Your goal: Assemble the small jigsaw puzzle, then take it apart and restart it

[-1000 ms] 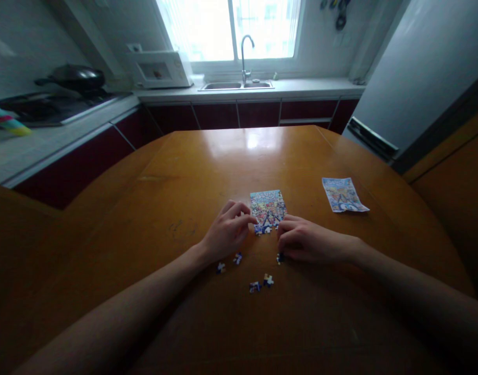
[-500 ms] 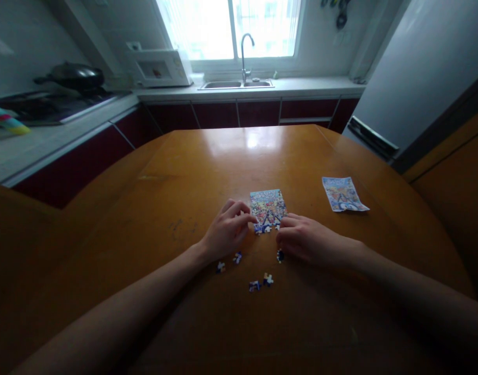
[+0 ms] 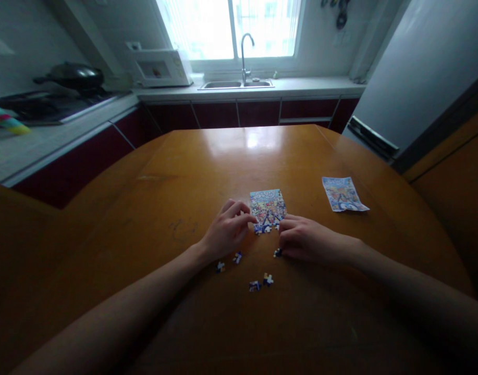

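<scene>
my left hand [image 3: 226,230] at the part-assembled jigsaw [image 3: 268,206], my right hand [image 3: 304,239] beside a loose piece [image 3: 277,253], fingers [image 3: 239,208] curled, pinch indeterminable

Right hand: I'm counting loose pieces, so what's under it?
A dark puzzle piece peeks out from the right hand; anything farther underneath is covered and can't be seen.

Can't actually read any text here, tbh. The puzzle [image 3: 268,207] near the middle of the frame has a pale, title-looking band across its top, but the letters are mush. Same deal with the paper sheet [image 3: 341,194] at centre right: similar light band up top, too blurry to spell out. The white microwave [image 3: 166,65], upper left, has a small dark reddish mark on its front, too tiny to tell.
</scene>
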Demonstrator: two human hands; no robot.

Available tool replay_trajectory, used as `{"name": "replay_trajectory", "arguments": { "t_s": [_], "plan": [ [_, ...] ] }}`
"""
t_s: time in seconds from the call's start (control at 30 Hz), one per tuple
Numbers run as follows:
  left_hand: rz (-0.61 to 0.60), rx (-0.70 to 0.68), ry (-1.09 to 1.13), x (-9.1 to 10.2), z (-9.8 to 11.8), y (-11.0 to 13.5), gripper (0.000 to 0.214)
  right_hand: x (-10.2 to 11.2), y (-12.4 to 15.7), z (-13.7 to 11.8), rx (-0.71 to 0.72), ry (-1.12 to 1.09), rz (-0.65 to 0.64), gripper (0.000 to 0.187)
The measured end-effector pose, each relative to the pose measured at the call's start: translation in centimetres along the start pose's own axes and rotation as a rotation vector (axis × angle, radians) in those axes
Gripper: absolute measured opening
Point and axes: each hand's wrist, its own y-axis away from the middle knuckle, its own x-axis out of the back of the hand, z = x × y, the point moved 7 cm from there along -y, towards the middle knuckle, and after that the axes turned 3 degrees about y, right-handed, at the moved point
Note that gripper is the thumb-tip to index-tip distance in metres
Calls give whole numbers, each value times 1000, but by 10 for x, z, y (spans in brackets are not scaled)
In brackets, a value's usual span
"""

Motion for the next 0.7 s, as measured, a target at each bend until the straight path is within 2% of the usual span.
{"name": "replay_trajectory", "arguments": {
  "t_s": [0.13,0.3,0.53,0.7],
  "plan": [
    [2,6,8,-1,-1,1,25,-3,-1,7,-45,17,25,8],
    [4,1,10,0,1,0,26,-1,-3,13,-115,18,117,6],
    [6,2,-1,2,4,-3,25,-4,-4,15,-127,0,161,7],
    [-23,2,-14,1,4,-1,24,-1,-5,18,-116,10,238,7]
  ]
}}
